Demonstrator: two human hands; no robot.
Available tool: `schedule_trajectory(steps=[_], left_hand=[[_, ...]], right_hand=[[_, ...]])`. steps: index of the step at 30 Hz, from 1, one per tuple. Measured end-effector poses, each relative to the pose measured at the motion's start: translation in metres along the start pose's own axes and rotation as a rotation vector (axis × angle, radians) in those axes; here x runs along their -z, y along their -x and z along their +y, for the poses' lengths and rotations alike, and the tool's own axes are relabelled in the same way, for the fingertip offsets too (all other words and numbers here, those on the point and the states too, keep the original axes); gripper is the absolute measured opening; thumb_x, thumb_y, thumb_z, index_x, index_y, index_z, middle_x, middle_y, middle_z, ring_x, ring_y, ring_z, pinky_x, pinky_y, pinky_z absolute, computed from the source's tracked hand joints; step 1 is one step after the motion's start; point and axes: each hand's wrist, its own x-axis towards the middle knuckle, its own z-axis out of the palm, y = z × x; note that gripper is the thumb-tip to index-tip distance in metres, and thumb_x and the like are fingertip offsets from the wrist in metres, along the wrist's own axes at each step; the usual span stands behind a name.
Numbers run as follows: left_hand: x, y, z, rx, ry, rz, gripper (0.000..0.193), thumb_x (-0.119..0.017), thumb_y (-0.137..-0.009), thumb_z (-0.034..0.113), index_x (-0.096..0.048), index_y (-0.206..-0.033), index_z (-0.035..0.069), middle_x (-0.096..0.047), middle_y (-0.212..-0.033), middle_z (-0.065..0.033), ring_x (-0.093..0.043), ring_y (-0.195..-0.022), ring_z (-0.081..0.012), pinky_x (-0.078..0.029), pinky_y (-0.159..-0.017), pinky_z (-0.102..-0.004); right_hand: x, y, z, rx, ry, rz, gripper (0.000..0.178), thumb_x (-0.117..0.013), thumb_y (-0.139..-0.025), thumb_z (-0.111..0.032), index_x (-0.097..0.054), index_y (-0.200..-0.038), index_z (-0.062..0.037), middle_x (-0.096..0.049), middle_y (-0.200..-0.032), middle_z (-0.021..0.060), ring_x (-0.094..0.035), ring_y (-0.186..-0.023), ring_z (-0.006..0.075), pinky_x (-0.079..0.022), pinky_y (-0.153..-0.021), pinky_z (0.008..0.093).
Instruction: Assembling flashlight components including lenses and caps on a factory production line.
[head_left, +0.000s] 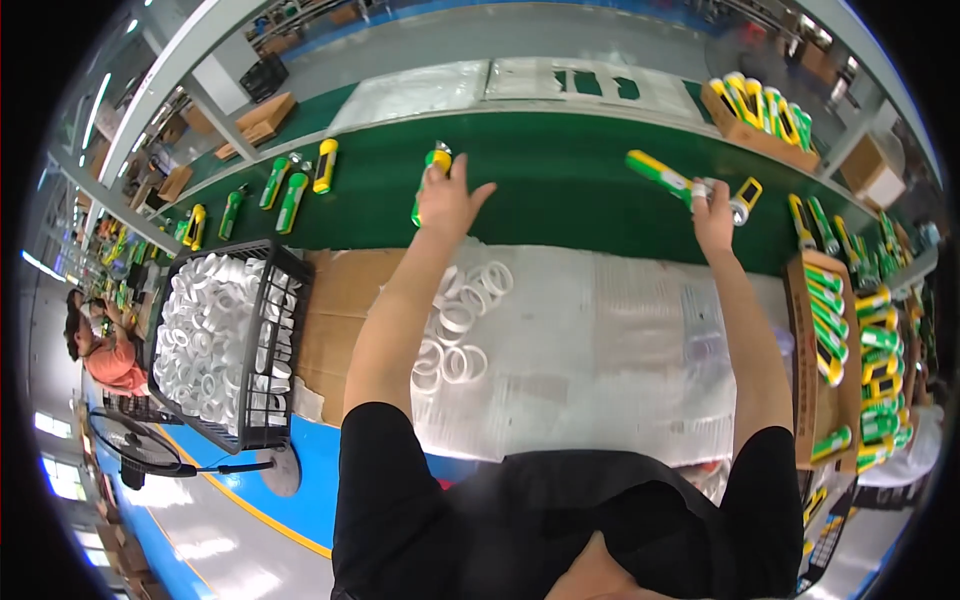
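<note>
With open belt (560, 180) between them, the left hand (447, 205) spreads over 1 torch (438, 160), the right hand (713, 213) pinches another torch (660, 174), and a crate (264, 437) heaped with rings (205, 330) stands at the desk's (620, 350) left edge.

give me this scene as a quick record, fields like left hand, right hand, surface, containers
left hand: left hand over a green-and-yellow flashlight, grip unclear
right hand: right hand holding another green-and-yellow flashlight near one end
surface: long flat green surface
loose parts: white round rings near the left forearm
left container: black plastic crate, heaped with white rings
right container: brown cardboard box, holding flashlights
</note>
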Motion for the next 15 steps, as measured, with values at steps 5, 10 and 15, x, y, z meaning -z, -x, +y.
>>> schedule_trajectory(steps=[5,10,15], left_hand=[[-0.046,-0.013,-0.084,0.252,-0.032,-0.413,0.077,-0.069,-0.083,0.043,-0.031,-0.144,0.016,-0.056,-0.118,-0.0216,-0.060,-0.106,-0.0375,-0.052,-0.087,-0.0445],[-0.031,-0.003,-0.036,0.173,0.554,-0.224,0.073,-0.070,-0.085,0.026,-0.032,-0.145,0.014,-0.066,-0.094,-0.0155,-0.066,-0.085,-0.0266,-0.052,-0.079,-0.0360],[0.045,0.082,0.076,0.155,1.479,-0.466,0.068,-0.067,-0.088,0.007,-0.030,-0.145,0.011,-0.064,-0.094,-0.0088,-0.062,-0.086,-0.0139,-0.050,-0.075,-0.0288]], right_hand=[[-0.006,-0.023,0.017,-0.259,0.633,-0.073,0.042,-0.065,-0.086,-0.032,-0.051,-0.114,-0.0050,-0.052,-0.121,0.0220,-0.060,-0.095,0.0393,-0.050,-0.082,0.0481],[-0.003,0.008,-0.011,0.268,0.372,-0.056,0.024,-0.064,-0.085,-0.022,-0.063,-0.099,-0.0030,-0.064,-0.100,0.0162,-0.062,-0.090,0.0361,-0.051,-0.078,0.0417],[-0.007,0.090,-0.126,-0.477,-0.906,-0.690,0.045,-0.055,-0.097,-0.037,-0.055,-0.123,-0.0011,-0.064,-0.111,0.0105,-0.062,-0.103,0.0174,-0.052,-0.087,0.0327]])
